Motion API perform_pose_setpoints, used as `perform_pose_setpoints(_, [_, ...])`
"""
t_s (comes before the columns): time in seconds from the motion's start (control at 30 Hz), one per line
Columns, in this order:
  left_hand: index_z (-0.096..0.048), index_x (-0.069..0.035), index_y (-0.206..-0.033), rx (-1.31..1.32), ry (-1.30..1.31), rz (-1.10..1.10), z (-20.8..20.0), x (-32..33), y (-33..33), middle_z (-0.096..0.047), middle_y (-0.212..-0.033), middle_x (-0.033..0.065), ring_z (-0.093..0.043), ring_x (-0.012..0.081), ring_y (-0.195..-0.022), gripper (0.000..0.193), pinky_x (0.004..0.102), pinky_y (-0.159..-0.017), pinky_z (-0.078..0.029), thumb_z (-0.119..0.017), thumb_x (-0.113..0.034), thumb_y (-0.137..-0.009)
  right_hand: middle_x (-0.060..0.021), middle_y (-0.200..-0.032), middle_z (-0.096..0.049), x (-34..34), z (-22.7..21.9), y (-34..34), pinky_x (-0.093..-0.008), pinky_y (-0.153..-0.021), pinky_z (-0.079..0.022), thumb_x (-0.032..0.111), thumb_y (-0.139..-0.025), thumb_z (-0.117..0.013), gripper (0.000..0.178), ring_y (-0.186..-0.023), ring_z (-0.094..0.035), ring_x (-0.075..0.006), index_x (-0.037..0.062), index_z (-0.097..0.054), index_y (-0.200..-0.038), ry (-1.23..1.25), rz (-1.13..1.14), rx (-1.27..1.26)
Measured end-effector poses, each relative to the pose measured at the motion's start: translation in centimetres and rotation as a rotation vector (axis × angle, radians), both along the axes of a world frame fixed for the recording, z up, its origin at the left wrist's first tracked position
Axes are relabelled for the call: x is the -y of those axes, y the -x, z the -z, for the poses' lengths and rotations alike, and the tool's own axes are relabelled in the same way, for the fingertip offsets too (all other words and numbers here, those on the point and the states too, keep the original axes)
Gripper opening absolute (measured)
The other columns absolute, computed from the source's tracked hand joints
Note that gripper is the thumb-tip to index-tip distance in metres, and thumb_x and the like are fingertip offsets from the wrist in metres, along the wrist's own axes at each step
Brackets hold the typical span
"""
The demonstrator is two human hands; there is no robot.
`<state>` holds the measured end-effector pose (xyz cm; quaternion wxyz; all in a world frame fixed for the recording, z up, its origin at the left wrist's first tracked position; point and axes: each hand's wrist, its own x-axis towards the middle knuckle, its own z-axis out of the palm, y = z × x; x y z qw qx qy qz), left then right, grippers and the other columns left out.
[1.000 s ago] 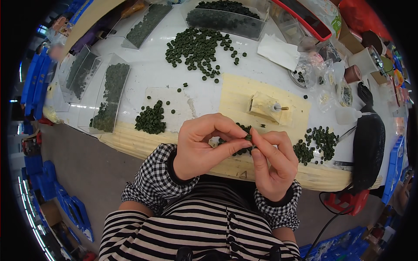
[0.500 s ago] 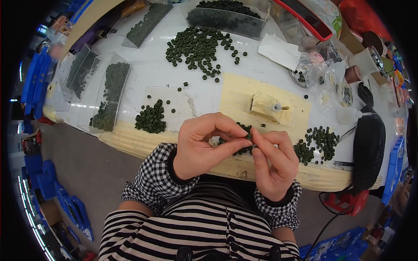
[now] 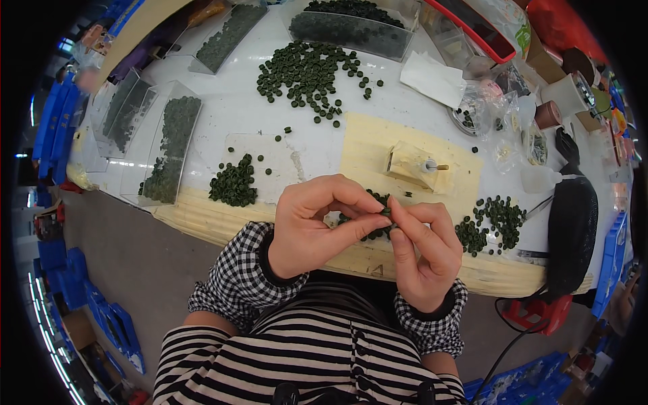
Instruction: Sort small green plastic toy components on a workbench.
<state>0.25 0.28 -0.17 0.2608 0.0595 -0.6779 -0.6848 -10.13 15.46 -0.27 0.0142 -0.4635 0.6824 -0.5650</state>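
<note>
My left hand is closed in a pinch, thumb and forefinger on a small dark green round piece. From the other side my right hand meets it, its forefinger tip at the piece and its thumb bent just below. Fingertips partly cover the piece. Under both hands lies a small pile of similar pieces, mostly hidden. Just beyond, a yellowish block fixture with a metal pin sits on a cream sheet.
Green pieces lie in a large far heap, a left pile and a right pile. Clear bins of pieces stand left and at the back. A black-wrapped object and plastic bags occupy the right side.
</note>
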Motion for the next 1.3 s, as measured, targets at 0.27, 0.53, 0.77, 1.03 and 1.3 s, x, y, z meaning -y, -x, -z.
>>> perform_pose_setpoints(0.27, [-0.072, 0.003, -0.103, 0.026, 0.088, 0.000, -0.2, 0.3, 0.1, -0.070, -0.095, 0.0105, -0.070, 0.0144, -0.085, 0.021, 0.0252, -0.074, -0.058, -0.075, 0.008, -0.083, -0.0094, -0.090, -0.065, 0.0, -0.1, 0.0, -0.0301, -0.070, -0.049, -0.005, -0.079, -0.072, 0.037, -0.079, -0.060, -0.0223, -0.0005, -0.073, -0.115, 0.000, -0.008, -0.003])
perform_pose_setpoints(0.53, [-0.071, 0.004, -0.097, 0.338, 0.562, -0.278, -2.4, 4.6, 0.4, -0.072, -0.088, 0.0110, -0.070, 0.0147, -0.077, 0.013, 0.0265, -0.071, -0.057, -0.072, 0.004, -0.085, -0.0098, -0.091, -0.065, -0.3, 0.3, 0.0, -0.0302, -0.070, -0.049, -0.007, -0.078, -0.073, 0.037, -0.079, -0.060, -0.0228, -0.0018, -0.072, -0.114, -0.019, 0.058, -0.012])
perform_pose_setpoints(0.77, [-0.070, 0.003, -0.103, 0.301, 0.432, -0.476, -0.9, 6.4, 1.1, -0.072, -0.096, 0.0102, -0.069, 0.0128, -0.084, 0.017, 0.0246, -0.076, -0.055, -0.068, 0.004, -0.086, -0.0104, -0.091, -0.064, -0.2, 0.7, -0.4, -0.0297, -0.071, -0.049, -0.009, -0.079, -0.071, 0.036, -0.080, -0.059, -0.0220, -0.0024, -0.072, -0.114, 0.003, 0.086, 0.010])
perform_pose_setpoints(1.03, [-0.071, 0.000, -0.096, 0.504, 0.453, 0.213, -2.2, 6.2, -0.7, -0.066, -0.085, 0.0049, -0.059, 0.0100, -0.066, 0.015, 0.0243, -0.061, -0.049, -0.076, -0.003, -0.083, -0.0106, -0.092, -0.065, -0.2, 0.5, -0.3, -0.0291, -0.072, -0.049, -0.008, -0.080, -0.071, 0.036, -0.080, -0.060, -0.0218, -0.0021, -0.072, -0.115, -0.024, 0.103, -0.020])
perform_pose_setpoints(1.3, [-0.073, -0.004, -0.095, 0.449, 0.546, 0.248, -1.7, 5.6, -0.7, -0.062, -0.085, 0.0049, -0.059, 0.0123, -0.067, 0.015, 0.0246, -0.060, -0.049, -0.076, -0.002, -0.081, -0.0106, -0.091, -0.065, -0.1, 0.3, -0.2, -0.0288, -0.070, -0.050, -0.008, -0.079, -0.072, 0.035, -0.079, -0.060, -0.0216, -0.0020, -0.073, -0.114, -0.035, 0.102, -0.044])
